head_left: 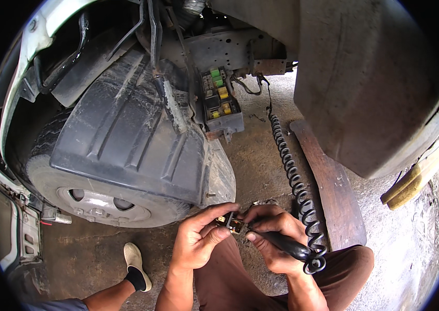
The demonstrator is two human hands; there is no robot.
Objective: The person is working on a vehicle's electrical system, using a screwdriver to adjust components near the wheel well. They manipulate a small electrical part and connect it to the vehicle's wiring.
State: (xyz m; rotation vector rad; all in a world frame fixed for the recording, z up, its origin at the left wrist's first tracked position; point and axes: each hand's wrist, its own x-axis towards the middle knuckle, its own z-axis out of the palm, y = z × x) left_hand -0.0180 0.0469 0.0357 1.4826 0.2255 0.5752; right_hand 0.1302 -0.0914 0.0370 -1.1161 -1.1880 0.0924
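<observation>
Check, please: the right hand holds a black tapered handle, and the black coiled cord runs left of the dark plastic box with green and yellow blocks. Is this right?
Not quite: the head view shows the black coiled cord running right of the dark plastic box, not left. The right hand does hold the black tapered handle.

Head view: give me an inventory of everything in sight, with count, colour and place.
Small part: one, mostly black, between the hands
Tool handle: one, black, in the right hand
Coiled cord: one, black, right of centre
Fuse box: one, dark with green and yellow pieces, upper centre
Mudguard: one, dark grey, over the wheel
Wheel: one, grey, left
Board: one, brown, on the ground, right
Large casing: one, grey, upper right
Another person's shoe: one, cream, lower left
Left hand, right hand: two, bare, lower centre
</observation>
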